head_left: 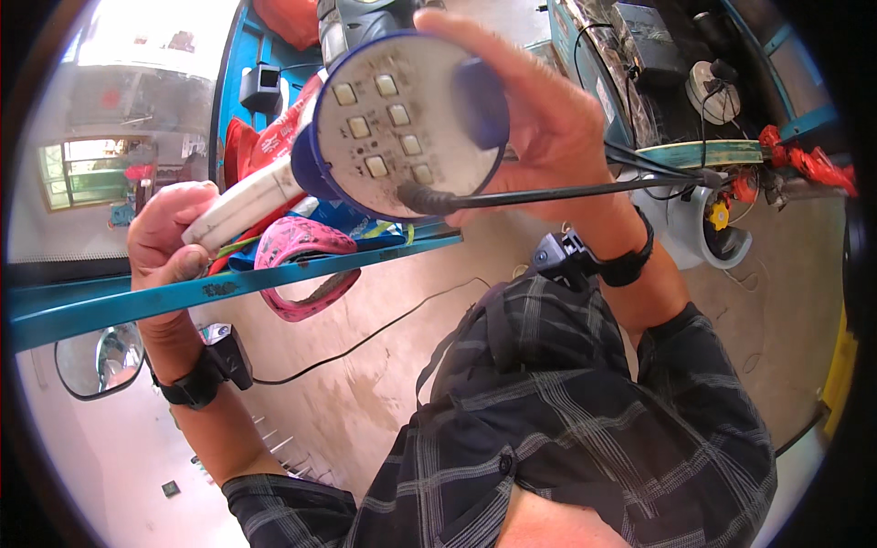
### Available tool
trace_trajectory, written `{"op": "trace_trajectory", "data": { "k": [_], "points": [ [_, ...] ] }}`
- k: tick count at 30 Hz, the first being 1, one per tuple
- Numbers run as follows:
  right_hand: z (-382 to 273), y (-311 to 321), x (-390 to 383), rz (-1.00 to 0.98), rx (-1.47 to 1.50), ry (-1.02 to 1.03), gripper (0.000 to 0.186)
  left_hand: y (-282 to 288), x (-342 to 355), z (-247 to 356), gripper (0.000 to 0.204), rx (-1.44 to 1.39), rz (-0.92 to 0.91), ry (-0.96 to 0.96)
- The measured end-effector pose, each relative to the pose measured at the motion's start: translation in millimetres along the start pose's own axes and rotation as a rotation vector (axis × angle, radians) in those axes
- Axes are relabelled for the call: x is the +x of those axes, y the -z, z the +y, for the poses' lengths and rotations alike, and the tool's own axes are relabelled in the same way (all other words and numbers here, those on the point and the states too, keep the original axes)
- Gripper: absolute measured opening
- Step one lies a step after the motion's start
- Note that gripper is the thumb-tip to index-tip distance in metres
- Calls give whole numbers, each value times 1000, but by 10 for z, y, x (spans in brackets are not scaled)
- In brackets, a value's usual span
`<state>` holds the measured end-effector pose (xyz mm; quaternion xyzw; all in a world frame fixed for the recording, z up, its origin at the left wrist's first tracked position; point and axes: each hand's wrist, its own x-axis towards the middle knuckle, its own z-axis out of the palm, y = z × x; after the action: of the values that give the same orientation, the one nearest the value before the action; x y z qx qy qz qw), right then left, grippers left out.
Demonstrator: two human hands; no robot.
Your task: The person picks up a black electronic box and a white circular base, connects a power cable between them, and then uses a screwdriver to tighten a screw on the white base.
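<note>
A hand-held device that looks like a megaphone is raised in front of me. Its round, smudged white face has a dark blue rim, several pale square buttons and a blurred blue knob at the right. My left hand pinches the end of its white handle between thumb and fingers. Round the right side of the rim curls my right hand, steadying it; some of its fingers are hidden behind. A thick black cable runs from the right, its end at the lower edge of the face.
A blue metal frame crosses below the left hand, with a pink padded band hanging at it. A mirror is at the left. At the right stand a white tub and a cluttered dark surface. A thin cord crosses the floor.
</note>
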<state>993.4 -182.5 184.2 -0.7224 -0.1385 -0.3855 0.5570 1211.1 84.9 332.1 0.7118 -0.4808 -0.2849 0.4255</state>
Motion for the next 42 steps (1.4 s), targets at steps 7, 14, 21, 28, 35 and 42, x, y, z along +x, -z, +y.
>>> {"op": "trace_trajectory", "data": {
  "k": [7, 14, 21, 28, 35, 42],
  "points": [
    [90, -176, -315, 186, 133, -29, 93, -216, 77, 61, 54, -123, -45, 176],
    [16, -251, -512, 211, 98, -11, 84, -268, 117, 87, 49, -128, -129, 246],
    [-59, -336, -768, 104, 78, -67, 79, -365, 194, 172, 45, -32, -235, 315],
    [-67, -492, -963, 128, 14, -106, 86, -400, 218, 172, 44, -28, -245, 342],
    [-54, -758, -1206, 195, 34, -318, 104, -353, 206, 105, 46, 38, -222, 278],
    [-292, -785, -1258, 33, 203, -680, 95, -237, 164, 21, 45, 20, -222, 261]
  ]
}}
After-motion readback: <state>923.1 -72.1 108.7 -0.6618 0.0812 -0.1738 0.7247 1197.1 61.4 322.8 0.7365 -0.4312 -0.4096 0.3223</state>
